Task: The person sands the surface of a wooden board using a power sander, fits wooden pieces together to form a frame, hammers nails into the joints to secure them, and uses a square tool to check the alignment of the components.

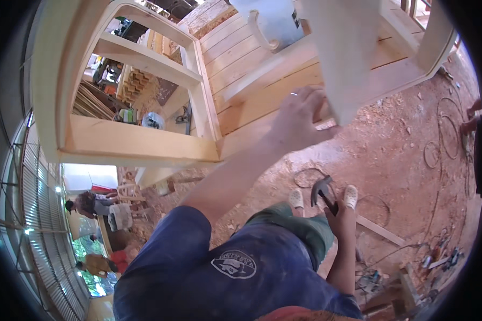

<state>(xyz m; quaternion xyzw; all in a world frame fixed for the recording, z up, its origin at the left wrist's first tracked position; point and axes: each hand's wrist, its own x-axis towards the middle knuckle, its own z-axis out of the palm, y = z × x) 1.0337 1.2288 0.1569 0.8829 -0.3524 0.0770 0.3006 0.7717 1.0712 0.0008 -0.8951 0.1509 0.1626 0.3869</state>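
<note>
My left hand (301, 122) reaches over the front of a large pale wooden bench frame (139, 140). Its fingers curl at the lower end of a broad pale board (348, 59), with the thumb beneath; the board hides part of the fingertips. Low in front of my body, my right hand (341, 216) is closed around the handle of a claw hammer (322, 191), its metal head pointing up and left.
A translucent white bucket (276, 24) stands on the slats (235, 64), near a diagonal wooden strip (268, 75). Wood shavings, loose cable (442, 134) and a narrow batten (381, 231) lie on the reddish floor. Tools are scattered at lower right. Other people work at far left; another person stands at right.
</note>
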